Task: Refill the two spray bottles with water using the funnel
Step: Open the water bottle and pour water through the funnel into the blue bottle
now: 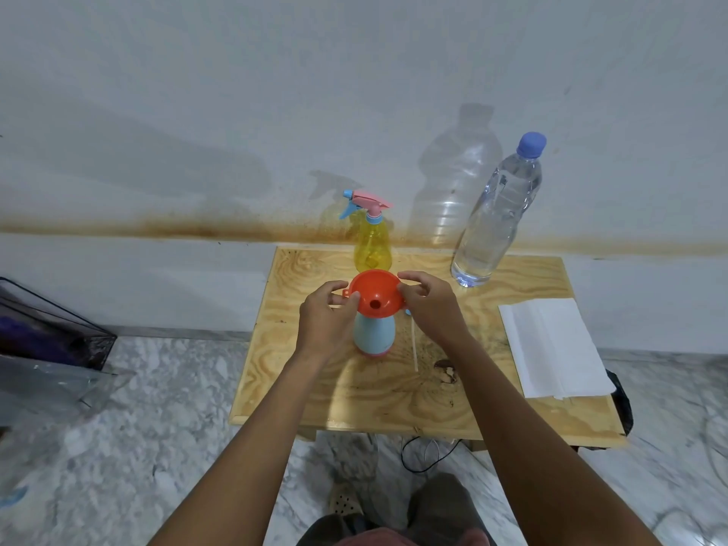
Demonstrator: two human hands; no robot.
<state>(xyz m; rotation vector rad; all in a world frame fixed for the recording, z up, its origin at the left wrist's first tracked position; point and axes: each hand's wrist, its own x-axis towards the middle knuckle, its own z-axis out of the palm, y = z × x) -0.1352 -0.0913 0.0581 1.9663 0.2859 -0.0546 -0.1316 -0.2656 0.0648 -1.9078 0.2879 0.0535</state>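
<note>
Biggest worry first: a tall, full water bottle (496, 214) at 2 o'clock on the wooden table (299, 396), cap on, likely heavy to lift and easy to slosh. Could pour too fast, fill up the funnel and spill over the top. Next, the blue spray bottle (374, 333) in the middle of the table, spray top off, maybe light, so easy to knock over with a bump; cannot tell how full. Sitting in its neck, the orange funnel (374, 293), wide and top-heavy; might lean or pop out once let go. Left hand (325, 321) pinching the funnel's rim at 9 o'clock, right hand (429, 309) with curled fingers on the rim at 3 o'clock, both closed lightly on it. No free hand for the water bottle yet; must let go with one. Around all this: folded white paper (551, 348) at 3 o'clock near the table's edge, likely to get soaked by a big spill. Yellow spray bottle (372, 246) at 12 o'clock, just behind the funnel, spray top on, close enough to be hit by a reaching arm. Thin white tube (414, 348) lying flat at 4 o'clock, just beside the blue bottle, near the right wrist, easy to sweep off. Clear way from the right hand to the water bottle.
</note>
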